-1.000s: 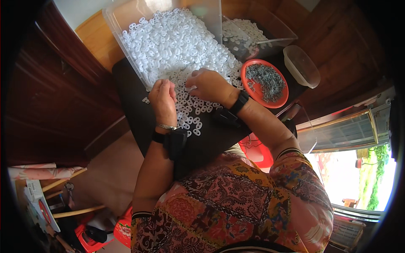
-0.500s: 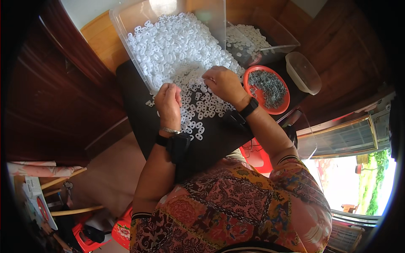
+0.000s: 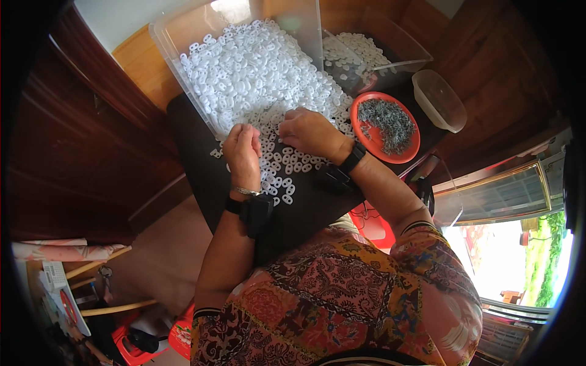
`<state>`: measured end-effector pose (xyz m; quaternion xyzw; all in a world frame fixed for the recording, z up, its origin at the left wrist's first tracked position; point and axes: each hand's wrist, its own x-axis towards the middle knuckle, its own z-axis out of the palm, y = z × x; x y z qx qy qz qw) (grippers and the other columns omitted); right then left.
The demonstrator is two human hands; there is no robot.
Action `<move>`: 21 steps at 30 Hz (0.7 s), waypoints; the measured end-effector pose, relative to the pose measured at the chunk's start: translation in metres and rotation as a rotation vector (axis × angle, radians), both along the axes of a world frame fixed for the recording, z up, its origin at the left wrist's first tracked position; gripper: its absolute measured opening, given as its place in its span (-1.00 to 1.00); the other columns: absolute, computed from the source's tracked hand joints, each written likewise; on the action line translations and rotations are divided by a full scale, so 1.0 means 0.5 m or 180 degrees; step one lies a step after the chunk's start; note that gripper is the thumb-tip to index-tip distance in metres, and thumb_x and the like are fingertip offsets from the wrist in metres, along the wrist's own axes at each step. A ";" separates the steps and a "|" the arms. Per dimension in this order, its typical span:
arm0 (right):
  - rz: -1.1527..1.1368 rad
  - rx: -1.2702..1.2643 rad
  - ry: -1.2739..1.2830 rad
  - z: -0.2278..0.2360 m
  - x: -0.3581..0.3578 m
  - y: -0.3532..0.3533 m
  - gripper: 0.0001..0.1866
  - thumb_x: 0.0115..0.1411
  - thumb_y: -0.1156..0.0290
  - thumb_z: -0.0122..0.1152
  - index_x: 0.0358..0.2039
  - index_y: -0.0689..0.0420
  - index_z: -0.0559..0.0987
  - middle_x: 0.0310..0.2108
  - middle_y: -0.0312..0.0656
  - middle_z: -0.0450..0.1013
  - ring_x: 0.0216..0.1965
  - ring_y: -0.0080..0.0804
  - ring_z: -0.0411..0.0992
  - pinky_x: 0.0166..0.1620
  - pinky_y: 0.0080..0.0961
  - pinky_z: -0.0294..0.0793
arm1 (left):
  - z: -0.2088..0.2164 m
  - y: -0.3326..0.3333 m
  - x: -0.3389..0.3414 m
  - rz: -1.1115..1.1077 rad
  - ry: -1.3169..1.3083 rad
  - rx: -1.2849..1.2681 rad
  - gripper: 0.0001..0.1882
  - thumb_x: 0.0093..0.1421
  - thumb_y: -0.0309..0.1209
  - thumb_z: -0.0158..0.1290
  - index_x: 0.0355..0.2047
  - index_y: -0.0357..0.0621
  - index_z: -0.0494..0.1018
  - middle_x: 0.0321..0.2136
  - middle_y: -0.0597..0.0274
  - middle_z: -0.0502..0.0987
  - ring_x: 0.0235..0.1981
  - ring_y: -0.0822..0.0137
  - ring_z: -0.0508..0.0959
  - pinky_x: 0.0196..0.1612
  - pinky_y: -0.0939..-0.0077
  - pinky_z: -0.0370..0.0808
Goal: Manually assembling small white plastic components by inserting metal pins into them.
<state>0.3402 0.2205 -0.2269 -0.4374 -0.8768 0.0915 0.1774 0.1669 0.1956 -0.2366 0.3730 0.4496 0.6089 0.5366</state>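
Observation:
A heap of small white oval plastic pieces with two holes each [image 3: 256,67] fills a clear plastic bin [image 3: 177,76] and spills out over a dark tabletop [image 3: 201,174]. At the left side of the spill, my left hand [image 3: 243,149] is closed, thumb against fingers; what it pinches is too small to make out. My right hand [image 3: 311,133] is over the loose pieces, its fingers curled down together, their tips partly hidden. To its right sits an orange-red dish [image 3: 408,154] holding many small grey metal parts [image 3: 390,125], possibly screws.
Behind the dish a second clear bin [image 3: 403,64] holds off-white pieces [image 3: 354,52]. An oval clear tub [image 3: 441,100] stands at the table's right. A red stool [image 3: 375,229] is under the table edge; wooden panels rise at left and right.
My right hand has moved left and slightly nearer, toward my left hand and down over the loose pieces. My left hand has stayed almost in place.

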 end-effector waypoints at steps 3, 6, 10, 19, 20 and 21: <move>0.0065 -0.0409 0.0712 0.005 0.005 0.003 -0.86 -0.01 0.35 0.22 -0.43 0.12 0.59 -0.41 -0.17 0.48 -0.31 -0.22 0.46 -0.21 -0.37 0.44 | 0.001 -0.001 0.000 -0.0113 0.0087 0.0025 -0.77 0.20 -0.34 -0.09 -0.58 -0.12 0.36 -0.71 0.43 0.29 -0.70 0.59 0.22 -0.61 0.70 0.15; -0.0135 -0.1513 0.1970 0.008 0.009 0.002 -0.82 0.05 0.37 0.21 -0.37 0.20 0.58 -0.44 -0.19 0.52 -0.38 -0.43 0.48 -0.25 -0.50 0.44 | 0.005 -0.008 0.009 -0.0330 0.0291 0.0055 -0.80 0.21 -0.34 -0.08 -0.49 -0.15 0.40 -0.66 0.42 0.33 -0.66 0.60 0.26 -0.59 0.72 0.18; -0.0111 -0.1755 0.2544 0.017 0.007 -0.010 -0.81 0.06 0.41 0.24 -0.34 0.26 0.58 -0.46 -0.22 0.53 -0.39 -0.58 0.44 -0.26 -0.59 0.42 | -0.004 -0.014 0.020 -0.0681 0.0672 0.0174 -0.85 0.21 -0.38 -0.06 -0.44 -0.18 0.40 -0.65 0.42 0.35 -0.65 0.63 0.28 -0.59 0.73 0.22; 0.0071 -0.1767 0.2837 0.047 0.016 -0.029 -0.85 0.04 0.45 0.28 -0.40 0.26 0.58 -0.46 -0.28 0.50 -0.37 -0.60 0.42 -0.27 -0.63 0.39 | 0.002 -0.023 0.019 -0.1032 0.0763 0.0376 -0.87 0.22 -0.41 -0.07 -0.39 -0.20 0.38 -0.59 0.40 0.39 -0.59 0.61 0.32 -0.51 0.73 0.27; 0.0026 -0.1744 0.2846 0.052 0.022 -0.032 -0.85 0.04 0.45 0.28 -0.40 0.26 0.58 -0.46 -0.28 0.50 -0.37 -0.60 0.42 -0.27 -0.63 0.39 | 0.004 -0.023 0.020 -0.1150 0.0691 0.0423 -0.87 0.22 -0.40 -0.08 -0.39 -0.20 0.38 -0.59 0.39 0.39 -0.58 0.61 0.32 -0.50 0.72 0.27; 0.0124 -0.2007 0.2886 0.059 0.029 -0.036 -0.86 0.04 0.45 0.28 -0.40 0.26 0.58 -0.47 -0.28 0.50 -0.37 -0.60 0.42 -0.27 -0.63 0.39 | 0.008 -0.025 0.023 -0.1162 0.0655 0.0410 -0.85 0.21 -0.40 -0.11 -0.40 -0.20 0.39 -0.61 0.38 0.39 -0.59 0.59 0.32 -0.49 0.70 0.27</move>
